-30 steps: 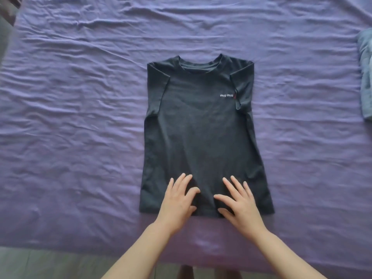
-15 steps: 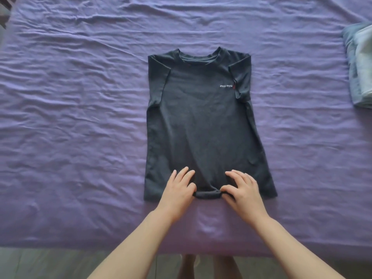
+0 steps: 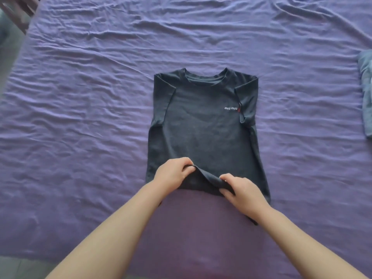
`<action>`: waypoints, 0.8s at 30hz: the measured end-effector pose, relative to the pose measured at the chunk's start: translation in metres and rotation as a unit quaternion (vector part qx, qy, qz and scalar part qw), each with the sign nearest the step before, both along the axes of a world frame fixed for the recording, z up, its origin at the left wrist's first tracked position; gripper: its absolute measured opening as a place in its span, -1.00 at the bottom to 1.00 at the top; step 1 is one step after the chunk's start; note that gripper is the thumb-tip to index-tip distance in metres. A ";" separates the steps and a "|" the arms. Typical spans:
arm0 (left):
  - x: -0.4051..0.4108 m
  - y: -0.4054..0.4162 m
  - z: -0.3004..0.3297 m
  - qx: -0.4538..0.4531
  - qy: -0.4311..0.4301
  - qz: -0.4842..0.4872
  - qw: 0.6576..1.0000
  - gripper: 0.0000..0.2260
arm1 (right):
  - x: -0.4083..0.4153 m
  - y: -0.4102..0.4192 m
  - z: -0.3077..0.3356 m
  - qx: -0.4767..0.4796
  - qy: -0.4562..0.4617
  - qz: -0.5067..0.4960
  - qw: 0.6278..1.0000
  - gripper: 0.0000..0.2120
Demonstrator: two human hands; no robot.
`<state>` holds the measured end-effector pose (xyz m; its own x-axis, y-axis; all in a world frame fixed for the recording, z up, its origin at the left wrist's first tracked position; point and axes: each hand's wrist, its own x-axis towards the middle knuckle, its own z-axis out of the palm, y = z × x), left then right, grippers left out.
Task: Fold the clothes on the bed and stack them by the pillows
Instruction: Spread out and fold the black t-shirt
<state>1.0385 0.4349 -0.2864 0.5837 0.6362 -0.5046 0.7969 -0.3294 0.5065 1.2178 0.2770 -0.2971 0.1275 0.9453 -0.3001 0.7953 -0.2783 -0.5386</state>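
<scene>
— How many garments are seen on the bed (image 3: pixel 80 117)?
— One dark T-shirt (image 3: pixel 201 133) is counted, plus one bluish garment (image 3: pixel 365 93) at the edge.
— And hands?
— Two are counted.

The light is soft and even, like daylight, with no bright glare anywhere. The wrinkles in the purple sheet (image 3: pixel 80 97) make small, gentle shadows. A darker, reddish shadow lies on the sheet near the bottom, between the two arms. The picture looks a bit soft, and the far corners are blurry and bent.
</scene>
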 end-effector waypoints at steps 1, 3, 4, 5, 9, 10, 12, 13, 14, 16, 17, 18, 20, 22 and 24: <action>0.004 0.008 0.002 -0.002 0.005 0.005 1.000 -0.86 | 0.008 0.009 0.001 -0.006 0.013 -0.018 1.000 -0.78; 0.016 0.029 0.006 -0.019 0.008 0.027 0.999 -0.84 | 0.032 0.032 0.006 -0.019 0.046 -0.041 0.998 -0.76; 0.021 0.039 0.008 -0.026 0.008 0.039 0.999 -0.81 | 0.043 0.044 0.009 -0.028 0.055 -0.050 0.997 -0.75; 0.027 0.049 0.010 -0.029 0.010 0.050 0.998 -0.78 | 0.053 0.058 0.010 -0.038 0.059 -0.056 0.996 -0.74; 0.051 0.080 0.003 0.012 0.056 0.050 0.997 -0.73 | 0.058 0.095 0.004 -0.039 0.090 -0.039 0.994 -0.43; 0.055 0.085 0.000 0.029 0.068 0.043 0.996 -0.73 | 0.054 0.098 0.000 -0.033 0.093 -0.015 0.995 -0.30; 0.062 0.093 -0.005 0.051 0.076 0.039 0.995 -0.75 | 0.045 0.098 -0.010 -0.026 0.036 0.060 0.997 -0.12; 0.064 0.096 -0.008 0.051 0.074 0.038 0.995 -0.75 | 0.043 0.095 -0.014 -0.024 -0.006 0.094 0.995 -0.10; 0.065 0.100 -0.011 0.044 0.069 0.034 0.996 -0.77 | 0.043 0.092 -0.018 -0.023 -0.039 0.115 0.992 -0.12; 0.066 0.105 -0.015 0.023 0.053 0.021 0.998 -0.79 | 0.043 0.084 -0.021 0.004 -0.054 0.092 0.994 -0.25; 0.064 0.106 -0.017 0.016 0.045 0.016 0.999 -0.79 | 0.044 0.081 -0.019 0.033 -0.044 0.054 0.997 -0.33; 0.061 0.106 -0.017 0.014 0.039 0.012 0.999 -0.79 | 0.045 0.078 -0.018 0.059 -0.033 0.017 0.998 -0.42; 0.049 0.105 -0.017 0.033 0.044 0.001 0.998 -0.78 | 0.045 0.071 -0.015 0.096 -0.042 -0.007 0.994 -0.58; 0.034 0.102 -0.015 0.065 0.069 -0.011 0.995 -0.76 | 0.045 0.063 -0.011 0.114 -0.081 0.023 0.990 -0.68; 0.023 0.102 -0.013 0.079 0.086 -0.014 0.993 -0.81 | 0.044 0.060 -0.008 0.114 -0.111 0.042 0.986 -0.67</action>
<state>1.0615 0.5372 -0.2997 0.5162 0.7003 -0.4930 0.8564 -0.4171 0.3041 1.2618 0.3373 -0.3048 0.0847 0.9950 -0.0521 0.9154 -0.0983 -0.3904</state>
